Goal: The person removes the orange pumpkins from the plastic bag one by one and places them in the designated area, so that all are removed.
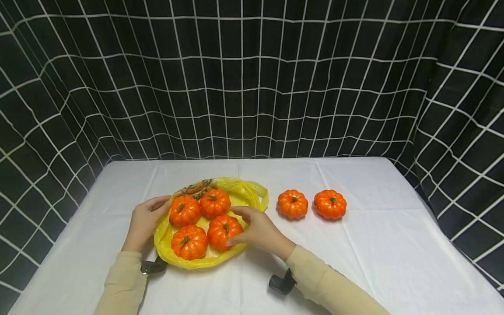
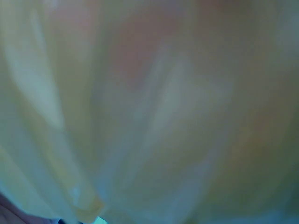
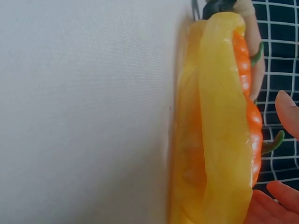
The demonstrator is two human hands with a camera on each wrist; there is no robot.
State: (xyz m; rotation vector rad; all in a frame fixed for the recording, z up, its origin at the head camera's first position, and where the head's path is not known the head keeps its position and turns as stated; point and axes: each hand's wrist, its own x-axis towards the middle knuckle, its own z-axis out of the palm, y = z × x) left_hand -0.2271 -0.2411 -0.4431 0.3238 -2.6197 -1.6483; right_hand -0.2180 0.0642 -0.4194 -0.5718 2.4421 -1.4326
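Several small orange pumpkins with green stems sit in a yellow plastic bag [image 1: 212,262], whose rim is rolled down around them. My right hand [image 1: 261,232] hovers at the bag's right side, thumb and fingers spread over the front right pumpkin [image 1: 224,231]. In the right wrist view the thumb [image 3: 288,114] stands apart from the pumpkins, and fingers show at the lower right. At the bag's left side is my left hand [image 1: 145,221], its fingertips at the rim by the back left pumpkin [image 1: 185,211]. Blurred yellow plastic [image 2: 154,121] fills the left wrist view.
Two more pumpkins, a nearer one [image 1: 292,204] and a farther one [image 1: 330,204], rest on the white tablecloth [image 1: 378,245] right of the bag. A black curtain with white grid lines [image 1: 252,87] encloses the table's back and sides.
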